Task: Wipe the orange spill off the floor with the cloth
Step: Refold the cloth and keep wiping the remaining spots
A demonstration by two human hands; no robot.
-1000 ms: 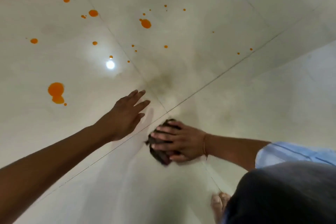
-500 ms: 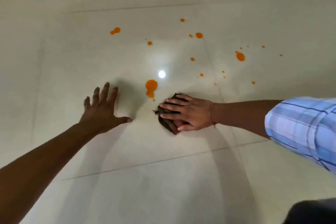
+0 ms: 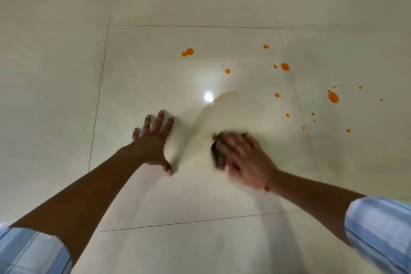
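Sleeves: blue checked left sleeve and right sleeve, nearest the camera, both pushed up the forearms.

Left hand: flat on the floor, fingers spread, holding nothing.

Right hand: blurred, palm down, pressed on a dark cloth; only the cloth's left edge shows past the fingers. Cloth lies just right of the left hand, not touching it.

Smear: pale, curved, between the hands and running away from them.

Orange spill: scattered drops beyond and to the right of the cloth, well apart from it.

Floor: glossy cream tiles, thin joints, one bright light reflection.
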